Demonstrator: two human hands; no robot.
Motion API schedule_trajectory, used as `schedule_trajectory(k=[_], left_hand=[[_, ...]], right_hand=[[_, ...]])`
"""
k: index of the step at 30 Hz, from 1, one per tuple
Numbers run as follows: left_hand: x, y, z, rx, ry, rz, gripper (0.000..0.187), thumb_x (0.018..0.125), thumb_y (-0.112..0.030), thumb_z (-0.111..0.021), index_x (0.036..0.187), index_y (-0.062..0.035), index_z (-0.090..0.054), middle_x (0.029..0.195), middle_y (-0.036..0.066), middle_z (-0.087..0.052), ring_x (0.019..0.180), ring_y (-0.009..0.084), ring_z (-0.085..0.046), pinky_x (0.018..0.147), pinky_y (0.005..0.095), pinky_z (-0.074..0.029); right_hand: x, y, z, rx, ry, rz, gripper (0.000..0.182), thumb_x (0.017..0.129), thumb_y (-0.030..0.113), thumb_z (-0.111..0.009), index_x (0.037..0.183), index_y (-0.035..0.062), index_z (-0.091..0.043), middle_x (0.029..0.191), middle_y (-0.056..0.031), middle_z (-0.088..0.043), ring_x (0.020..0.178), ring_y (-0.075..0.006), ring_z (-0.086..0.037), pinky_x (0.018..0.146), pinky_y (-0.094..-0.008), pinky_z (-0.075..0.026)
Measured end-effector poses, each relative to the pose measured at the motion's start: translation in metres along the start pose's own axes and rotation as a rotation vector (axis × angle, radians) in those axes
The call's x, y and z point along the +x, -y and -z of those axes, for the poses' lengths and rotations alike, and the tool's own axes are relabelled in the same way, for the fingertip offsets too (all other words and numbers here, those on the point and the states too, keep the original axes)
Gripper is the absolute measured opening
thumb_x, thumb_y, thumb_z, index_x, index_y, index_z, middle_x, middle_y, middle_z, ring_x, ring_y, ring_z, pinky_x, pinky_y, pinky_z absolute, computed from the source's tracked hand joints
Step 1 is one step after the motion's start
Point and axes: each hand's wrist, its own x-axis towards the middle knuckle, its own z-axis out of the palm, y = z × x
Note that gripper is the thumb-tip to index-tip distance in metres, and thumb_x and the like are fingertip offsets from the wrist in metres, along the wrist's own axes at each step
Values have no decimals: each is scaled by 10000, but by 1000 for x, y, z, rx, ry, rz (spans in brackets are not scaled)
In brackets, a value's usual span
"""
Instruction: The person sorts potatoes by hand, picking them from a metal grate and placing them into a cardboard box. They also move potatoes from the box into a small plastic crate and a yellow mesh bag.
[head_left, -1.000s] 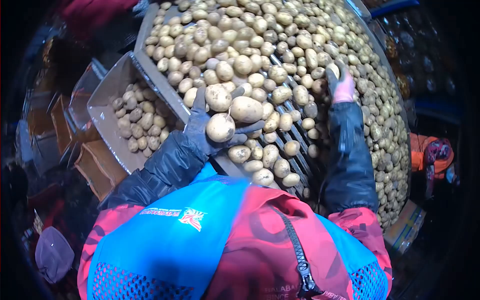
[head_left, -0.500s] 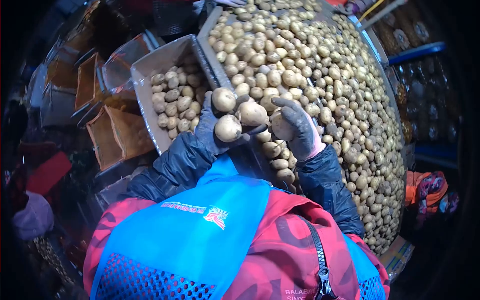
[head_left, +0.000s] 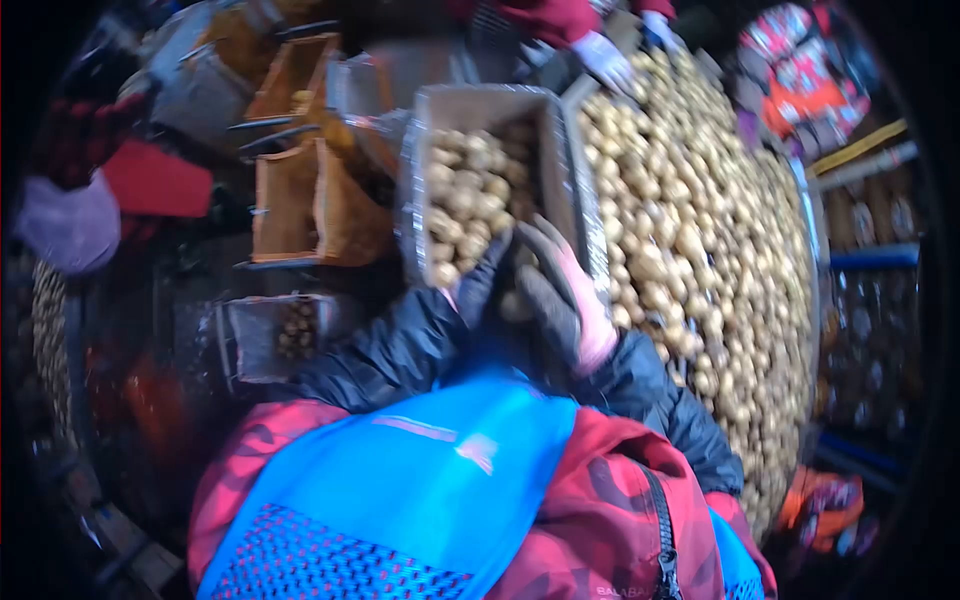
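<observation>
Both of my gloved hands are at the near end of a plastic-lined box [head_left: 420, 185] partly filled with potatoes [head_left: 468, 190]. My left hand [head_left: 482, 282], in a dark glove, points its blurred fingers forward beside the potatoes along the box's left part. My right hand [head_left: 560, 295], in a grey and pink glove, is open, its fingers stretched over the box's near right side. Between the hands a pale potato [head_left: 514, 305] shows dimly; whether either palm touches it cannot be made out. Right of the box spreads a large heap of potatoes [head_left: 700, 270].
Another person's gloved hand [head_left: 604, 62] reaches over the heap's far end. Orange-brown open crates [head_left: 285, 205] stand left of the box. A smaller lined container [head_left: 250, 345] with potatoes sits at lower left. Shelving with a blue bar [head_left: 875, 257] lies at right.
My hands have moved from the edge of the heap to the box. The potatoes cupped in my left hand no longer show there. The view has turned left, and another person's hands have come into sight.
</observation>
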Motion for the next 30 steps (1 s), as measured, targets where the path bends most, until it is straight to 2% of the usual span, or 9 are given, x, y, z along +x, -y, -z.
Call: schedule_trajectory(k=[4,5,11,19,20,23,25,27,30], left_hand=[[-19,-47,-2,-627,-59,124,803,968,-690,-376,1502,-91,-355,1448,120,-477,1266,241,-527,1060,418,-455],[-17,-53,4,57,-159,-282,942,891,-803,-359,1499,-83,-356,1446,145,-473,1244,281,-549,1036,439,-483],[-15,-158,105,-800,-342,-257,843,855,-782,-486,1348,-98,-498,1341,179,-546,1206,388,-567,962,631,-513],[97,-289,320,-820,-887,-724,807,943,-648,-483,1528,-152,-235,1519,220,-313,1390,444,-342,976,721,-440],[116,-248,405,48,-1074,-652,862,924,-631,-539,1563,-182,-175,1529,176,-330,1419,416,-302,1048,716,-364],[96,-238,234,-540,-382,-468,596,1030,-423,-454,1543,-186,-266,1537,124,-360,1378,281,-381,1106,477,-389],[135,-187,279,-217,430,-465,520,1023,-365,-452,1501,-183,-353,1395,138,-530,1124,261,-584,959,458,-510],[123,-149,175,-97,-398,-344,535,1000,-379,-485,1484,-173,-388,1313,160,-577,966,237,-620,843,403,-550],[130,-113,17,461,-323,-159,544,983,-411,-461,1434,-107,-466,1269,165,-596,951,204,-614,833,340,-516]], right_hand=[[17,14,-4,363,-2,-64,469,1011,172,-524,1432,-21,-451,1420,-160,-502,1278,-247,-509,1079,-355,-395],[19,13,-1,321,-73,-14,458,1015,164,-515,1422,-37,-458,1403,-156,-522,1280,-243,-508,1089,-348,-383],[11,-36,33,329,-165,-140,385,1023,186,-527,1327,-49,-554,1210,-140,-642,1112,-210,-611,992,-328,-467],[-25,-62,59,397,-309,-304,365,1031,185,-514,1305,-50,-564,1192,-125,-641,1088,-210,-621,970,-342,-491],[-30,-62,61,383,-323,-290,364,1032,179,-512,1310,-52,-558,1202,-126,-636,1097,-209,-616,986,-345,-487],[-50,-57,64,515,-455,-378,311,1014,143,-545,1261,-39,-597,1141,-115,-657,1048,-200,-630,927,-327,-513],[-77,-63,69,153,-491,-410,299,1015,139,-553,1249,-39,-605,1138,-123,-676,1015,-194,-650,906,-313,-516],[-110,-74,72,-2,-625,-405,262,959,128,-627,1175,-17,-658,1062,-129,-703,1004,-201,-654,902,-324,-512],[-165,-89,69,-104,-806,-401,270,940,150,-662,1164,-2,-669,1095,-140,-704,1046,-216,-657,913,-327,-507]])
